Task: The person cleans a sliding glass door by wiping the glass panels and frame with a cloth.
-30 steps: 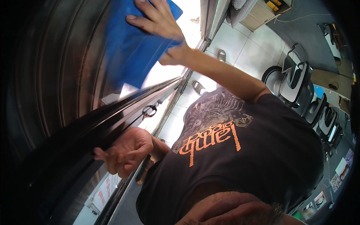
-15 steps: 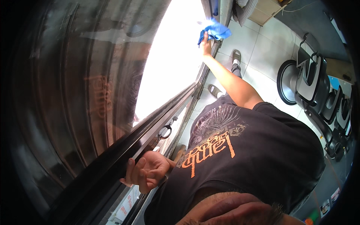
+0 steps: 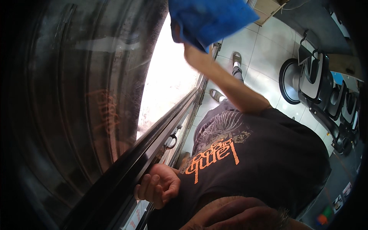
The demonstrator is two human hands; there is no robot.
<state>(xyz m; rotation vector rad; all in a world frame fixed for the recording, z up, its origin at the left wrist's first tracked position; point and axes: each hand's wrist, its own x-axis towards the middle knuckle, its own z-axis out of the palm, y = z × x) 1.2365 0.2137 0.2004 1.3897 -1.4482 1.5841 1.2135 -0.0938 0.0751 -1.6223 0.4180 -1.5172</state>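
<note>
Where glass (image 3: 168, 84) ends — black chairs (image 3: 312, 76)

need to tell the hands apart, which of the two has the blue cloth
The right hand, raised high against the glass pane, has the blue cloth over it. The left hand holds no cloth; it grips the dark door frame low down.
</note>
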